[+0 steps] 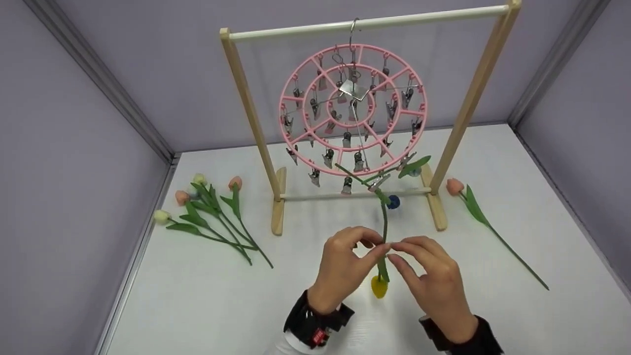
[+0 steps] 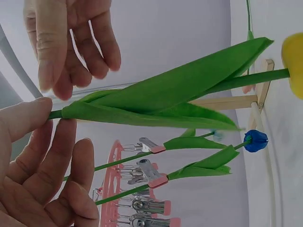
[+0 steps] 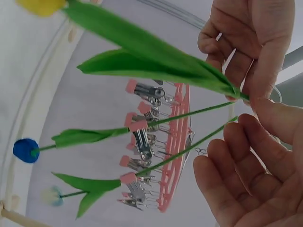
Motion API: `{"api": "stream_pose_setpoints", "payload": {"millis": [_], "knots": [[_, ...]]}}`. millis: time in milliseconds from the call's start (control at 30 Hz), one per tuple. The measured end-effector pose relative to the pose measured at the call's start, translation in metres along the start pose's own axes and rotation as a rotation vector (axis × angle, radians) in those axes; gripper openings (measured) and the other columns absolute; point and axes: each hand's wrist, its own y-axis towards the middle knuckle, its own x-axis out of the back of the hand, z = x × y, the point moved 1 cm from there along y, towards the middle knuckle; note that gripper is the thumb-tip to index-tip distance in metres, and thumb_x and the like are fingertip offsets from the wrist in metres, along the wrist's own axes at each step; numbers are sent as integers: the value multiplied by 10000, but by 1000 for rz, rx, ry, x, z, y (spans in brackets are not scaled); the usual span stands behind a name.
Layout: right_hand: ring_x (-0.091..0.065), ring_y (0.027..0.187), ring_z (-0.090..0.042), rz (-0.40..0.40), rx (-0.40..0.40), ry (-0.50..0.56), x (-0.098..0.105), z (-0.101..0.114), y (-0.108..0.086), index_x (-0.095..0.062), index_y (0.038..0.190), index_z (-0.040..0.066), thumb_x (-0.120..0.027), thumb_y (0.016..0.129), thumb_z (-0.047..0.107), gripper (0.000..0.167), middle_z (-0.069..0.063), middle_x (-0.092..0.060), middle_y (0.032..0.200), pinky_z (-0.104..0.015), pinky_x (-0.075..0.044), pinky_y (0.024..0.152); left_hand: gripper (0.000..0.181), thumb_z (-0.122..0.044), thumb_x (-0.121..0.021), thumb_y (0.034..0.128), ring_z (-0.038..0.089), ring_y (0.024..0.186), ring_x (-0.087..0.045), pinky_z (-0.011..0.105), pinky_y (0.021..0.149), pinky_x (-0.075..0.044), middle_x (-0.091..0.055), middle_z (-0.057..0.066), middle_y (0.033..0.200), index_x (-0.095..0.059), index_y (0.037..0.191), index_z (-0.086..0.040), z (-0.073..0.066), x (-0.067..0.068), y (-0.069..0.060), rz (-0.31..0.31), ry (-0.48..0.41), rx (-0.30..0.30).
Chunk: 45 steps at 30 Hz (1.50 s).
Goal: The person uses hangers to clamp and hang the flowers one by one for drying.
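My left hand (image 1: 345,264) pinches the green stem of a yellow tulip (image 1: 379,287) between thumb and fingertips. That tulip hangs flower-down in front of the rack, its leaf (image 2: 170,90) just below the pinch. Close to the stem is my right hand (image 1: 434,276), its thumb and fingers apart, fingertips by the left ones; in the right wrist view its fingers (image 3: 236,175) hold nothing. Beyond, a blue tulip (image 2: 255,141) and a pale blue-white tulip (image 3: 51,196) hang head-down from metal clips (image 3: 142,142) on a round pink hanger (image 1: 291,98).
The hanger hooks over the white bar (image 1: 419,18) of a wooden rack (image 1: 473,98). Several pink and pale yellow tulips (image 1: 212,217) lie on the white table (image 1: 207,305) at left. One pink tulip (image 1: 454,186) lies at right. Walls (image 1: 74,162) enclose the table.
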Motion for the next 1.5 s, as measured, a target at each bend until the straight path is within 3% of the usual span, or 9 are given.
{"api": "stream_pose_setpoints", "payload": {"millis": [167,333,667,833,933,1067,1200,1333,1500], "knots": [[-644,882,-200,27,-39,50,-15,0,0,-735,990,31,-830,735,-79,294,-37,-658,959,-108,-448,896,180,-307,-742,906,90,804,-604,234,722,-499,-687,-63,855,-723,894,-128,0,3,-3,-36,21,6],[-648,869,-146,34,-21,37,-23,-2,4,-729,965,51,-830,731,-94,294,19,-666,941,-133,-481,861,184,-327,-744,901,108,838,-586,256,752,-488,-682,-82,866,-728,892,-143,-1,7,-4,-53,40,8],[-642,885,-116,125,-2,57,-31,-7,0,-730,1002,107,-830,764,-33,293,64,-676,946,-137,-479,837,191,-233,-737,907,118,873,-640,268,789,-516,-721,-56,977,-758,1052,-111,1,21,-4,7,3,-29],[-640,899,-108,186,45,80,-34,-8,1,-733,1027,129,-825,770,-32,317,83,-675,965,-136,-480,833,185,-195,-749,896,109,851,-654,277,803,-509,-735,-63,961,-768,1058,-107,2,30,-3,61,56,-80],[-655,919,-132,199,46,154,-36,-12,4,-731,1057,124,-786,812,-38,299,61,-685,992,-156,-493,841,144,-201,-757,892,71,826,-643,292,782,-499,-730,-64,911,-771,1001,-108,2,35,-3,52,98,-106],[-674,933,-157,183,-40,246,-40,-26,14,-728,1108,79,-696,903,-19,230,26,-701,1036,-186,-518,800,112,-215,-770,881,67,796,-637,298,736,-485,-711,-73,867,-760,943,-122,5,41,-2,-1,112,-117],[-679,940,-149,204,-155,224,-47,-44,29,-714,1161,34,-648,962,58,211,-7,-712,1068,-253,-545,763,107,-225,-792,863,61,767,-624,302,719,-477,-688,-95,833,-742,910,-143,7,46,-1,-54,97,-102],[-684,937,-166,233,-225,206,-58,-58,47,-690,1208,8,-641,981,133,264,-56,-712,1110,-350,-569,775,146,-264,-793,859,54,771,-603,298,709,-491,-676,-92,825,-725,887,-138,8,51,0,-73,92,-87],[-688,893,-205,233,-276,240,-73,-65,67,-656,1280,27,-623,998,197,331,-81,-695,1180,-380,-572,748,187,-289,-794,853,74,766,-586,261,691,-499,-670,-69,816,-710,864,-122,8,55,3,-79,110,-86]]}}
